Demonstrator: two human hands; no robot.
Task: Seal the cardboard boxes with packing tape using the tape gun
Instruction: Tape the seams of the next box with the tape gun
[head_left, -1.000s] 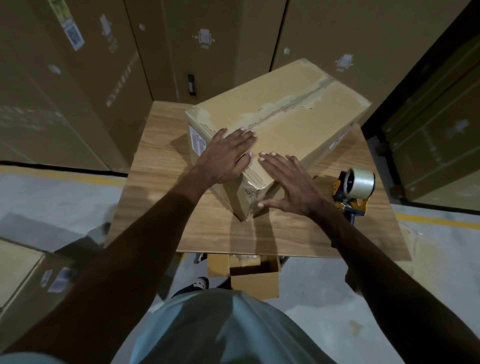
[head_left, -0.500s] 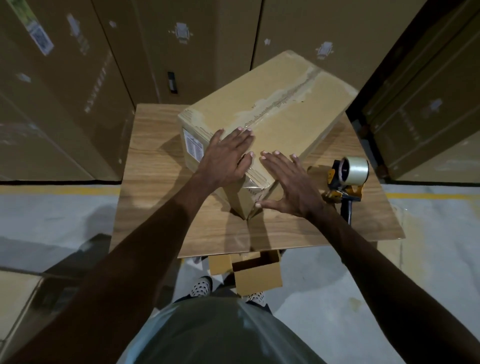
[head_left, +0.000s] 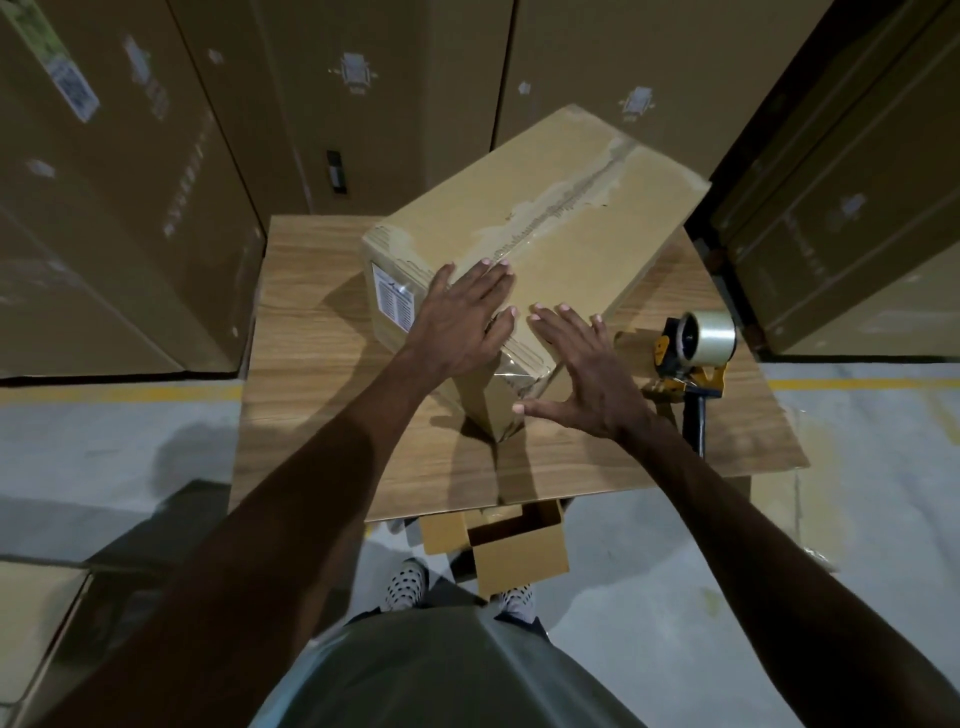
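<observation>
Taped cardboard box (head_left: 524, 249) lying slantwise across the middle of the bench (head_left: 311, 332), left hand (head_left: 460, 325) and right hand (head_left: 584, 374) flat with fingers spread, pressing its near end, tape gun (head_left: 693, 353) by the bench's right edge, small open box (head_left: 511, 551) below the front edge.

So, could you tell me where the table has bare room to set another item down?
The table is bare left of the cardboard box, and along the near edge between the forearms. The right side is crowded: the tape gun lies beside the right hand.
</observation>
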